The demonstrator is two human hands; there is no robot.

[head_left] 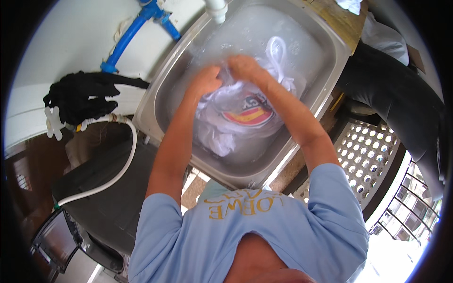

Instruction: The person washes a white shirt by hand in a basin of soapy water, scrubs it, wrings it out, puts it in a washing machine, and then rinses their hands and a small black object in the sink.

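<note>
A metal sink (pixel 160 101) holds cloudy, sudsy water (pixel 257 23). In it lies a bunched, wet white cloth (pixel 219 141) with a red, yellow and black print; whether it is a garment or a bag I cannot tell. One white loop (pixel 276 47) of it sticks up at the far right. My left hand (pixel 206 80) grips the cloth's far edge, its fingers curled and slightly blurred. Close beside it, my right hand (pixel 243 67) is closed on the same edge. Folds of cloth and motion blur hide the fingertips of both hands.
A white pipe end (pixel 217 12) hangs over the sink's far rim. Blue pipes (pixel 127 40) run along the wall at left, above a black cloth (pixel 82 96) draped near a tap. A white hose (pixel 130 158) curves down there. A large black pipe (pixel 391 89) stands at right.
</note>
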